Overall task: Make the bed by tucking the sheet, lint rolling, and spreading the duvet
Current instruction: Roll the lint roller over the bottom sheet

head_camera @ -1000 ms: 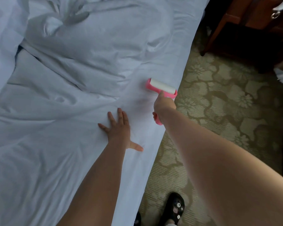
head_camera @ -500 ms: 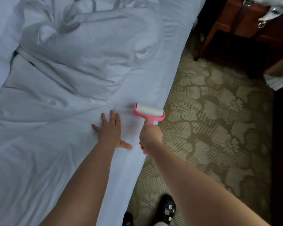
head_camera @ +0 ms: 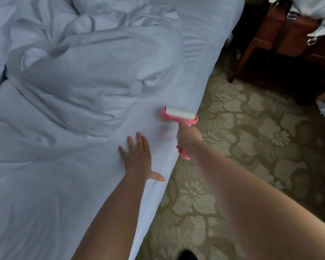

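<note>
From the head camera, the lint roller [head_camera: 178, 115] lies near the right edge of the bed, its white paper drum resting on the sheet [head_camera: 79, 184] with the drum's long axis running across my view, left to right and tipped a little downward to the right, roughly square to the mattress edge. Its pink plastic handle runs back from the drum toward me, so the tool points away from my body, up the bed toward the bunched duvet [head_camera: 94, 72]. My right hand [head_camera: 188, 139] is wrapped around that handle — fingers curled tight on it, the index finger stretched forward along the neck up to the pink frame — and the butt of the handle pokes out below my palm. My left hand [head_camera: 138, 156] lies flat on the sheet just beside the roller's path, fingers straight and together, thumb splayed out toward the bed's edge, holding nothing and only pressing the cloth. The sheet is smooth, pale cotton, flat under my palm and faintly creased further left; the duvet beyond is thick, puffy and deeply folded — a heap of soft ridges. Past the mattress edge lies a carpet [head_camera: 251, 147] with a ribbed weave and a floral pattern in olive and cream, and at the upper right stands dark reddish wooden furniture [head_camera: 281, 34] with slanted legs.
</note>
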Motion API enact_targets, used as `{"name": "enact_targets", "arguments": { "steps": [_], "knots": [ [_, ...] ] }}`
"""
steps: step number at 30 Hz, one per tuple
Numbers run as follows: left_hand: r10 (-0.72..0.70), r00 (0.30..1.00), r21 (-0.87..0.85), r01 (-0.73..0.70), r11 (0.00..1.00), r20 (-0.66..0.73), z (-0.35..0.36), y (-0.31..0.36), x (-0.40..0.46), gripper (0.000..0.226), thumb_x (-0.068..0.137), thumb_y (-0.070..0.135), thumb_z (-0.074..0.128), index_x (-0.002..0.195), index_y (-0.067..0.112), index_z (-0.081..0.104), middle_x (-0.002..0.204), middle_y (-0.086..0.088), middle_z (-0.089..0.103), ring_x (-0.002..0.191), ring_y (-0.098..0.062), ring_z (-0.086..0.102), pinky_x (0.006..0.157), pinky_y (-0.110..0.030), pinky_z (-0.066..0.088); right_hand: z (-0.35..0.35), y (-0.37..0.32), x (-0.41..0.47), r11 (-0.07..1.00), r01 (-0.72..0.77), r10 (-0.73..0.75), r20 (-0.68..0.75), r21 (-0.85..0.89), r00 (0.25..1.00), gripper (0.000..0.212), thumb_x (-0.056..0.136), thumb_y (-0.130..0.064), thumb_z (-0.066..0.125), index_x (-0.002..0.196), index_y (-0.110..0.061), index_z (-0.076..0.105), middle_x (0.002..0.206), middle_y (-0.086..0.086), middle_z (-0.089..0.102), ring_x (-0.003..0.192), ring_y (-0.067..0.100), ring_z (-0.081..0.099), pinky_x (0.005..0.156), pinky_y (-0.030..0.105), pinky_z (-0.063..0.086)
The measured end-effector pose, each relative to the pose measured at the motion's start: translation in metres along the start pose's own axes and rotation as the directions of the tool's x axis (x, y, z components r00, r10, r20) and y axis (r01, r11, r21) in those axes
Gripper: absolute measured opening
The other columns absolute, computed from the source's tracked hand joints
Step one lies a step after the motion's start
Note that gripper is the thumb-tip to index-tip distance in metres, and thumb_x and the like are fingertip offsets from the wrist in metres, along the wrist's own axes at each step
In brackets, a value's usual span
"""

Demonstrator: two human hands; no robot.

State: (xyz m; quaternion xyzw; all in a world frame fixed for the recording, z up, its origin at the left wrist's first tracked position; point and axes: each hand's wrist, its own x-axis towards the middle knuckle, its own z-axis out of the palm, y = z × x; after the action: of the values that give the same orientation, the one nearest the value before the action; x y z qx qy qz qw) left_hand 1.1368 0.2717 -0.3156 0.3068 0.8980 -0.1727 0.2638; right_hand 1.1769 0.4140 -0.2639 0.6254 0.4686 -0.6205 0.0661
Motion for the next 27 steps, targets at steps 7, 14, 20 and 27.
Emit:
{"name": "enact_targets", "arguments": {
  "steps": [7, 14, 20, 27],
  "knots": [
    [-0.08, 0.995, -0.017, 0.079, 0.997, -0.066, -0.009, 0.029, 0.026, 0.144, 0.059, 0.084, 0.059, 0.146, 0.008, -0.026, 0.153, -0.017, -0.029, 0.141, -0.046, -0.016, 0.107, -0.071, 0.01, -0.02, -0.042, 0.032, 0.989, 0.063, -0.06, 0.025, -0.132, 0.998, 0.053, 0.09, -0.061, 0.042, 0.081, -0.009, 0.048, 0.065, 0.006, 0.049, 0.05, 0.016, 0.047, 0.043, 0.021, 0.034],
    [0.022, 0.987, 0.114, -0.004, 0.993, -0.161, -0.036, 0.054, 0.07, 0.135, 0.061, 0.082, 0.06, 0.146, 0.024, -0.028, 0.151, -0.033, -0.017, 0.142, -0.049, -0.008, 0.106, -0.07, 0.011, -0.02, -0.058, 0.052, 0.94, 0.232, -0.231, 0.032, -0.25, 0.972, 0.058, 0.095, -0.058, 0.031, 0.084, -0.005, 0.051, 0.069, 0.011, 0.053, 0.063, 0.025, 0.054, 0.062, 0.032, 0.047],
    [0.085, 0.982, 0.19, -0.052, 0.98, -0.168, -0.058, 0.069, 0.093, 0.141, 0.06, 0.082, 0.061, 0.146, 0.014, -0.027, 0.152, -0.033, -0.014, 0.142, -0.049, -0.006, 0.108, -0.069, 0.012, -0.04, -0.074, 0.084, 0.867, 0.347, -0.36, 0.032, -0.359, 0.932, 0.051, 0.099, -0.049, 0.03, 0.11, -0.007, 0.056, 0.078, 0.005, 0.048, 0.073, 0.024, 0.049, 0.057, 0.03, 0.04],
    [0.09, 0.985, 0.17, -0.065, 0.983, -0.147, -0.089, 0.093, 0.122, 0.136, 0.066, 0.063, 0.075, 0.148, -0.005, -0.011, 0.153, -0.031, -0.013, 0.143, -0.046, -0.005, 0.114, -0.059, 0.005, -0.042, -0.133, 0.109, 0.847, 0.369, -0.361, 0.095, -0.383, 0.928, 0.047, 0.098, -0.051, 0.027, 0.097, -0.01, 0.049, 0.077, 0.006, 0.049, 0.072, 0.024, 0.05, 0.073, 0.035, 0.048]
  ]
}}
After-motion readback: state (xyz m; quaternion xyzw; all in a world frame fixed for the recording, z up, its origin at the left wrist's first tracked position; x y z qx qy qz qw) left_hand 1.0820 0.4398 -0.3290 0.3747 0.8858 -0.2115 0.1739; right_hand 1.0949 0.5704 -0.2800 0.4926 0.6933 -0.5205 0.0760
